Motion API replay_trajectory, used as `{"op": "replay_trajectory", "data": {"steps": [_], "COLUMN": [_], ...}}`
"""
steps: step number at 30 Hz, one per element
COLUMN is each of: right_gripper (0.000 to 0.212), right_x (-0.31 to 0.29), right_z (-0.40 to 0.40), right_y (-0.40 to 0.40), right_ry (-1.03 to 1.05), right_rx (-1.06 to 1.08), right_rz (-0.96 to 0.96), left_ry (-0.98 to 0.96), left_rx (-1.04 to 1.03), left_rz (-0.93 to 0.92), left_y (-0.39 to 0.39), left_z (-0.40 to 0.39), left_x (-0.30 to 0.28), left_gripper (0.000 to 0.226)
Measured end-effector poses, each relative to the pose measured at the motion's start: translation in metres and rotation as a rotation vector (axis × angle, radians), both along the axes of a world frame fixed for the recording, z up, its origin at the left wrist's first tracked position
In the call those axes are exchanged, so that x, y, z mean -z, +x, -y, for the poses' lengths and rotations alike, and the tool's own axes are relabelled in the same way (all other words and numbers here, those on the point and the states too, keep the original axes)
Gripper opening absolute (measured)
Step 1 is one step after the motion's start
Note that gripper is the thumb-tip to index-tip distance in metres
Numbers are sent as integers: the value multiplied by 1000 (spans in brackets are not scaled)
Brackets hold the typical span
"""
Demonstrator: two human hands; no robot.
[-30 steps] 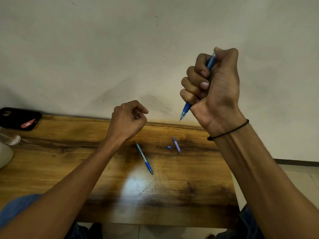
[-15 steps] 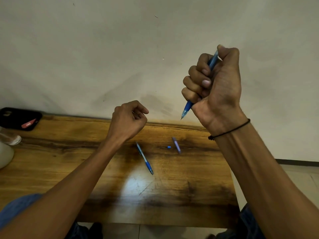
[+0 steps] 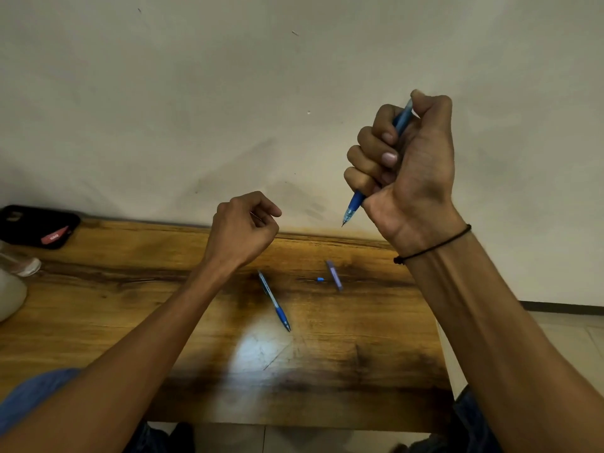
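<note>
blue pen (image 3: 356, 201), blue-and-clear pen (image 3: 274, 301), purple cap (image 3: 334, 274), streaked brown-gold table (image 3: 98, 305), black case (image 3: 36, 223).

Wooden tabletop (image 3: 98, 305), dark grain streaks, glare patch near the front-centre. A blue-and-clear pen (image 3: 274, 300) lies flat mid-table, tip toward the near edge. Right of it there's a purple tube piece (image 3: 334, 275), with a small blue bit (image 3: 320, 279) just beside it, not touching. Far left corner: black pouch (image 3: 29, 223) with a red label (image 3: 54, 237). Nearer along the left edge is a clear object (image 3: 23, 264), blurred, then a white rounded object (image 3: 9, 299), cut off by the frame. Plain scuffed wall (image 3: 196, 93) behind. Pale floor tiles (image 3: 562, 335) at right, under a dark skirting strip (image 3: 562, 304).
</note>
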State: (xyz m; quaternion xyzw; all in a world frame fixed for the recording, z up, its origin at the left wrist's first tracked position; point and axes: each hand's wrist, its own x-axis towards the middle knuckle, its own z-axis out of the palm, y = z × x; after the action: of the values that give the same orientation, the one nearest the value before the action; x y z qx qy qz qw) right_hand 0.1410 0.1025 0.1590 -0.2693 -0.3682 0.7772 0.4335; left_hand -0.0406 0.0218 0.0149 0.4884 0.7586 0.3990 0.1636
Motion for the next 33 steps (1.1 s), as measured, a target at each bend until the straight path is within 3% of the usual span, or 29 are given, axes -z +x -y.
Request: {"op": "replay_trajectory", "data": {"steps": [6, 10, 13, 18, 23, 28, 33], "right_gripper": [55, 38, 25, 23, 18, 27, 31], "right_x": [5, 19, 42, 103, 161, 195, 226], "right_z": [-4, -11, -17, -23, -15, 0, 17], "right_y": [0, -3, -8, -17, -15, -24, -33], "right_ry": [-6, 16, 64, 30, 342, 600, 780], "right_rx": [12, 16, 44, 120, 105, -14, -83], "right_rz": [-6, 54, 236, 569, 1073, 1341, 1454], "left_ry": [-4, -20, -27, -79, -215, -251, -275], "left_rx": [5, 3, 5, 4, 52, 68, 91], "left_rz": [-1, -1, 11, 21, -13, -48, -61], "left_y": [-1, -1, -2, -6, -10, -8, -9], "left_z": [0, 0, -1, -3, -4, -5, -4], "left_x": [0, 0, 1, 5, 13, 15, 14], "left_gripper": [21, 21, 21, 21, 17, 14, 15]}}
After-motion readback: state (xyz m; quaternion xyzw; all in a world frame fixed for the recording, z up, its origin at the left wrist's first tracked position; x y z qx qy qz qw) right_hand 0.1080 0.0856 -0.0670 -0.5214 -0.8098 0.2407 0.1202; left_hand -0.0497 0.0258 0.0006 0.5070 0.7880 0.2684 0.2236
